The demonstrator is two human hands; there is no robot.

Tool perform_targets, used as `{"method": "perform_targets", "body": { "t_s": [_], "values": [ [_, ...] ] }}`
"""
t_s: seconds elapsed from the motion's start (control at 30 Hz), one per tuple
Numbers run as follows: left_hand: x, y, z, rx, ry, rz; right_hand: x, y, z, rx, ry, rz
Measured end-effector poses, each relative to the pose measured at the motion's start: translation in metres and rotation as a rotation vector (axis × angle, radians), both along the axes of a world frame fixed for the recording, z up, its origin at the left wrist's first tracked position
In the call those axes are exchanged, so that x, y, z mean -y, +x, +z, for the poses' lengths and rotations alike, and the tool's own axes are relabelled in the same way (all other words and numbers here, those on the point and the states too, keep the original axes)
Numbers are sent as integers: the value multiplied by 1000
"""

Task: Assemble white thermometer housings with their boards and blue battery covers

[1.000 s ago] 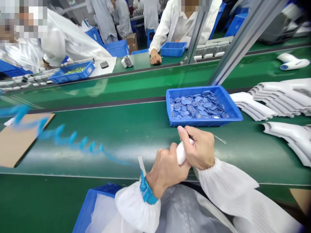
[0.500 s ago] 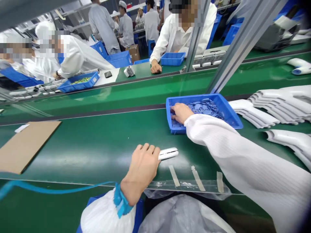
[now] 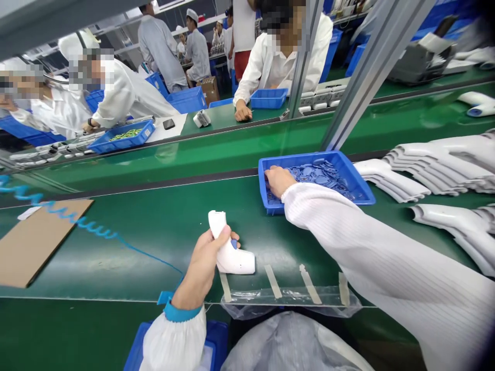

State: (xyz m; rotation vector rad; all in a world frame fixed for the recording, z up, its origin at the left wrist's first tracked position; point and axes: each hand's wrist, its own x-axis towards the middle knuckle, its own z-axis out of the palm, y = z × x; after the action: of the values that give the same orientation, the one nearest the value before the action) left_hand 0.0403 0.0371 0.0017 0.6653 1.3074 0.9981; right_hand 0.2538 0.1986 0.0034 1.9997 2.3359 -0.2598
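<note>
My left hand (image 3: 207,257) is closed around a white gun-shaped plastic housing (image 3: 237,262), thumb across its upper side. A blue trigger-like button (image 3: 234,243) shows on it beside my fingers. Held just above the green bench, the housing has one arm pointing up and the other to the right. My right hand (image 3: 279,180) reaches into the left part of a blue tray (image 3: 320,204), fingers bent down among small flat blue plastic pieces (image 3: 319,172). What its fingertips grip, if anything, is hidden.
White curved housing shells (image 3: 436,165) lie stacked right of the tray. Brown cardboard (image 3: 46,239) lies at left, under a coiled blue wrist cord (image 3: 77,219). Tape strips (image 3: 273,281) hold a plastic bag at the front edge. A metal post (image 3: 371,77) rises behind; co-workers sit across.
My left hand has turned and moved slightly left, bringing the white housing from edge-on to side-on, with its blue button showing. My right hand stays in the tray.
</note>
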Motion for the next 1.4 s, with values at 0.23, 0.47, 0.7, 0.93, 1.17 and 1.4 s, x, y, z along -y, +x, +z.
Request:
{"method": "perform_targets", "body": {
  "t_s": [0.23, 0.47, 0.7, 0.93, 1.17, 1.4],
  "values": [
    [5, 11, -2, -261, 119, -346, 0, -15, 7, 14, -49, -138],
    [7, 9, -1, -281, 135, -410, 1, 32, 22, 2, -169, -73],
    [8, 11, 5, -313, 154, -415, -14, 56, 6, -64, 101, 42],
    [10, 16, 4, -321, 153, -412, -27, 18, -15, -31, 85, 182],
    [9, 18, 0, -285, 169, -417, -16, 28, -11, -3, 19, 268],
    [14, 19, 0, -292, 163, -416, -6, 29, 1, -5, -51, 211]
  ]
}}
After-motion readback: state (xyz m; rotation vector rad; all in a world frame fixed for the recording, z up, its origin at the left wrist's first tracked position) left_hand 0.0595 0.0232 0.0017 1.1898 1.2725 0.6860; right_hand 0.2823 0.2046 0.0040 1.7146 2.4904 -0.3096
